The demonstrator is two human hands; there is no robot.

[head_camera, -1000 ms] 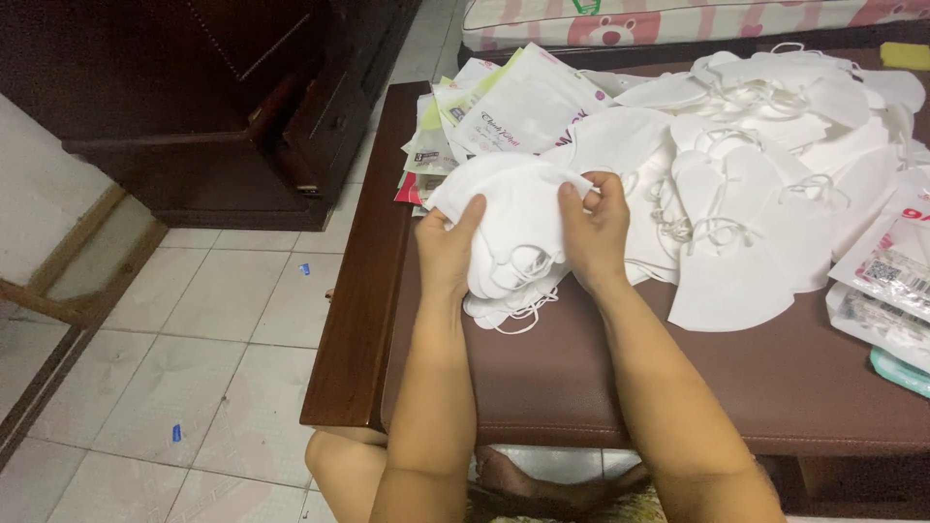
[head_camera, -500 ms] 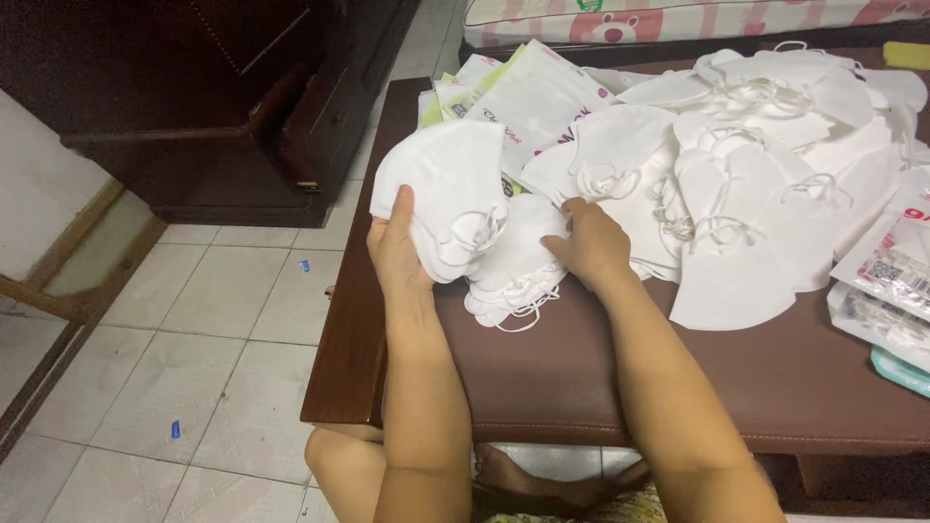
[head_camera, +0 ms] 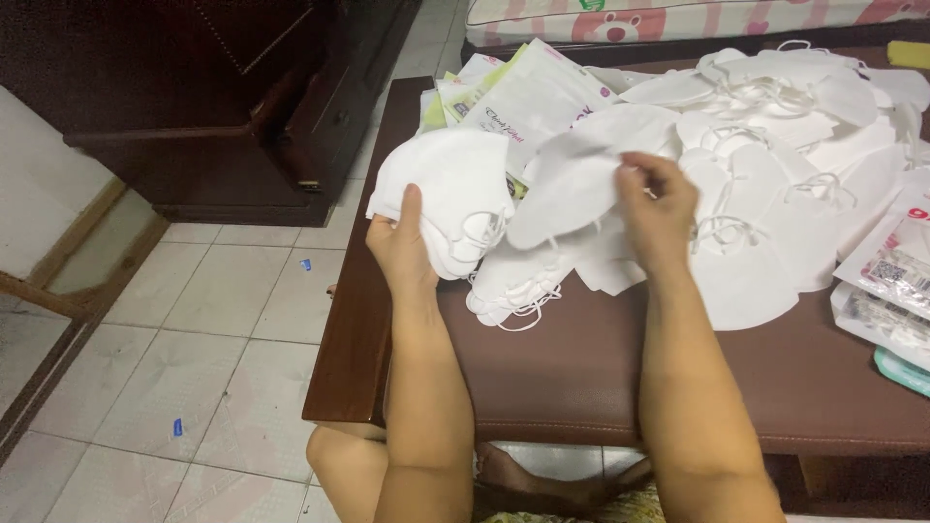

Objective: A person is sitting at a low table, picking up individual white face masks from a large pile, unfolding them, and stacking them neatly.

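Brown counter point(head_camera: 601, 387): left hand point(head_camera: 402, 247) grips a mask stack point(head_camera: 441, 194) at its left edge; right hand point(head_camera: 659, 208) pinches one mask point(head_camera: 567, 189). Best laid squarely on.

Flat white-and-green packets point(head_camera: 518, 92) lie fanned at the table's far left corner. Clear wrapped packs with red-and-white labels point(head_camera: 886, 281) sit at the right edge.

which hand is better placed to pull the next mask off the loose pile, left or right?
Right, probably. The right hand pinches a single white mask beside the loose pile of masks on the brown table. The left hand is full, gripping a stack of masks at the table's left edge.
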